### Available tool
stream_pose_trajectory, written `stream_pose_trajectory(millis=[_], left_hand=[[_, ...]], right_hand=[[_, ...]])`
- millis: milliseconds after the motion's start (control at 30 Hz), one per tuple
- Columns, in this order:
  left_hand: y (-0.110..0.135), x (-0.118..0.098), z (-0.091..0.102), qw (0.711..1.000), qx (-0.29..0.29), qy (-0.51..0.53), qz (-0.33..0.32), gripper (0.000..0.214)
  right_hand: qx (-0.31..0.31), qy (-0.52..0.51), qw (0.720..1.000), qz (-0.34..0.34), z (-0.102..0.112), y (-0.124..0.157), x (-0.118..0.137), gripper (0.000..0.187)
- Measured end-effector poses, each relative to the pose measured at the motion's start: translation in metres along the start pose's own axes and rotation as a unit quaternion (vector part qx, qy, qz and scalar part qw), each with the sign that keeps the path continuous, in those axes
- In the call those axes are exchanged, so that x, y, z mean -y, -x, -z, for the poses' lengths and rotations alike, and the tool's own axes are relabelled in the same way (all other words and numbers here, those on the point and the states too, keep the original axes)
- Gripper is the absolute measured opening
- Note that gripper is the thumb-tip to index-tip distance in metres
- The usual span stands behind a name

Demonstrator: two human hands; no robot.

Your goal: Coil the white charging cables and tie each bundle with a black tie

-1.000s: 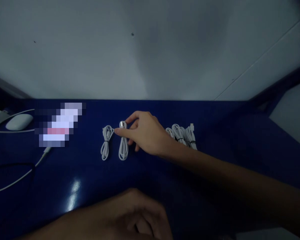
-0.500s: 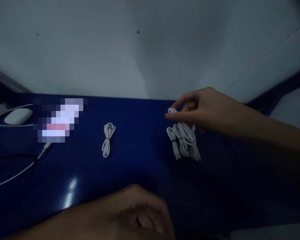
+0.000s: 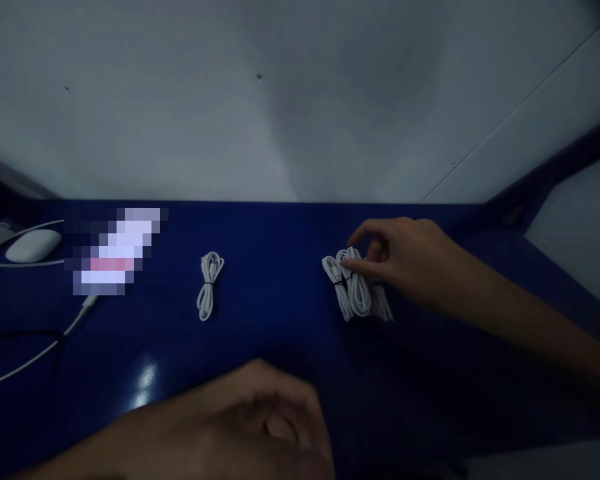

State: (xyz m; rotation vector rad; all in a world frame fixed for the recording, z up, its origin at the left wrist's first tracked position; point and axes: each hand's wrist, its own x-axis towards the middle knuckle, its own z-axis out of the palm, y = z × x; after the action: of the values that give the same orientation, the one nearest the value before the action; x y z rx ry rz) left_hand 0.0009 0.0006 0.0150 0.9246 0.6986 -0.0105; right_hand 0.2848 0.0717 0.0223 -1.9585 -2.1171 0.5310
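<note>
Several white cables, each coiled and bound with a black tie, lie side by side in a row point(image 3: 337, 293) on the blue tabletop. My right hand point(image 3: 395, 257) reaches in from the right, its thumb and forefinger closed around the top end of one coiled cable point(image 3: 359, 290) in that row. Parts of the cables behind it are hidden by the hand. My left hand point(image 3: 275, 413) is in the near foreground with curled fingers; what is inside them, if anything, is hidden. Apart from the row, a single coiled white cable point(image 3: 209, 287) lies to the left.
On the left, a blurred-out bright screen point(image 3: 117, 250) has a white cord point(image 3: 75, 323) plugged into its near end. A white computer mouse point(image 3: 33, 246) sits beyond it at the far left. A pale wall point(image 3: 180, 133) rises behind the blue tabletop point(image 3: 275, 267).
My right hand has come down with its coiled cable, which now rests among the others in the row. My left hand stays curled. The view has shifted slightly.
</note>
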Motion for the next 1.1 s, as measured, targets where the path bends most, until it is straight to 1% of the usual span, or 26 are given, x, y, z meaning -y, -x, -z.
stream_pose_trajectory(millis=[67, 100, 133, 200, 233, 267, 300, 333, 367, 400, 433, 467, 500, 533, 567, 600, 633, 700, 767, 833, 900, 967, 1000, 1033, 1067, 1100], left_hand=[[0.001, -0.001, 0.002, 1.0, 0.009, 0.001, -0.007, 0.03], [0.002, 0.0, 0.004, 1.0, 0.007, -0.013, -0.024, 0.03], [0.002, 0.002, 0.006, 0.999, -0.011, -0.03, -0.04, 0.031], [0.002, 0.007, 0.011, 0.983, -0.098, -0.105, -0.111, 0.027], [0.002, 0.009, 0.014, 0.958, -0.163, -0.17, -0.167, 0.024], [0.001, 0.011, 0.018, 0.914, -0.232, -0.244, -0.225, 0.023], [0.0, 0.011, 0.022, 0.85, -0.305, -0.323, -0.284, 0.025], [-0.001, 0.009, 0.027, 0.766, -0.385, -0.395, -0.329, 0.028], [-0.001, 0.007, 0.032, 0.68, -0.464, -0.455, -0.341, 0.032], [-0.001, 0.003, 0.037, 0.601, -0.534, -0.499, -0.322, 0.036], [-0.001, -0.001, 0.042, 0.557, -0.582, -0.528, -0.269, 0.034], [0.0, -0.006, 0.047, 0.532, -0.614, -0.547, -0.2, 0.03], [0.0, -0.01, 0.051, 0.516, -0.633, -0.566, -0.109, 0.029], [0.0, -0.012, 0.055, 0.484, -0.655, -0.579, -0.03, 0.034], [0.0, -0.014, 0.059, 0.48, -0.649, -0.589, 0.035, 0.045], [-0.001, -0.014, 0.062, 0.472, -0.646, -0.596, 0.07, 0.053], [-0.002, -0.012, 0.064, 0.483, -0.631, -0.602, 0.08, 0.055], [-0.005, -0.006, 0.068, 0.549, -0.573, -0.604, 0.069, 0.055], [-0.008, 0.002, 0.072, 0.57, -0.567, -0.592, 0.051, 0.055], [-0.01, 0.007, 0.074, 0.61, -0.576, -0.544, -0.01, 0.055], [-0.013, 0.007, 0.072, 0.678, -0.561, -0.465, -0.096, 0.057], [-0.017, 0.004, 0.065, 0.758, -0.519, -0.354, -0.178, 0.059], [-0.02, 0.001, 0.06, 0.802, -0.486, -0.278, -0.208, 0.059], [-0.022, -0.002, 0.055, 0.843, -0.448, -0.196, -0.226, 0.057], [-0.024, -0.005, 0.05, 0.875, -0.408, -0.119, -0.231, 0.051], [-0.026, -0.008, 0.045, 0.899, -0.367, -0.045, -0.233, 0.041]], right_hand=[[0.001, 0.0, 1.0, 0.008, -0.001, -0.001, -0.003, 0.031], [-0.002, -0.002, 1.0, 0.011, -0.001, -0.002, -0.004, 0.026], [-0.006, -0.004, 1.0, 0.014, -0.001, -0.002, -0.005, 0.022], [-0.013, -0.008, 1.0, 0.018, -0.001, -0.003, -0.007, 0.016], [-0.013, -0.011, 1.0, 0.02, -0.001, -0.003, -0.008, 0.016], [-0.014, -0.015, 1.0, 0.022, -0.002, -0.003, -0.009, 0.016], [-0.013, -0.02, 0.999, 0.025, -0.002, -0.003, -0.01, 0.016], [-0.014, -0.026, 0.999, 0.028, -0.002, -0.002, -0.01, 0.015], [-0.02, -0.036, 0.999, 0.032, -0.002, 0.0, -0.011, 0.016], [-0.03, -0.046, 0.998, 0.036, 0.0, 0.003, -0.011, 0.017], [-0.045, -0.056, 0.997, 0.041, 0.002, 0.006, -0.01, 0.019], [-0.065, -0.066, 0.995, 0.045, 0.005, 0.009, -0.01, 0.022], [-0.082, -0.069, 0.993, 0.048, 0.008, 0.013, -0.009, 0.023], [-0.104, -0.071, 0.991, 0.05, 0.012, 0.017, -0.007, 0.024], [-0.121, -0.073, 0.989, 0.052, 0.015, 0.022, -0.005, 0.024], [-0.14, -0.076, 0.986, 0.049, 0.018, 0.026, -0.002, 0.024], [-0.16, -0.078, 0.983, 0.046, 0.019, 0.031, 0.001, 0.026], [-0.177, -0.106, 0.977, 0.055, 0.018, 0.04, 0.008, 0.027], [-0.157, -0.148, 0.974, 0.064, 0.009, 0.05, 0.019, 0.027], [-0.114, -0.195, 0.971, 0.084, -0.004, 0.058, 0.031, 0.029], [-0.064, -0.215, 0.969, 0.103, -0.018, 0.063, 0.043, 0.026], [-0.015, -0.219, 0.97, 0.104, -0.032, 0.063, 0.053, 0.025], [0.012, -0.225, 0.969, 0.097, -0.038, 0.062, 0.057, 0.021], [0.04, -0.236, 0.967, 0.09, -0.043, 0.06, 0.06, 0.017], [0.061, -0.25, 0.963, 0.081, -0.047, 0.058, 0.062, 0.012], [0.07, -0.27, 0.957, 0.076, -0.05, 0.055, 0.064, 0.01]])
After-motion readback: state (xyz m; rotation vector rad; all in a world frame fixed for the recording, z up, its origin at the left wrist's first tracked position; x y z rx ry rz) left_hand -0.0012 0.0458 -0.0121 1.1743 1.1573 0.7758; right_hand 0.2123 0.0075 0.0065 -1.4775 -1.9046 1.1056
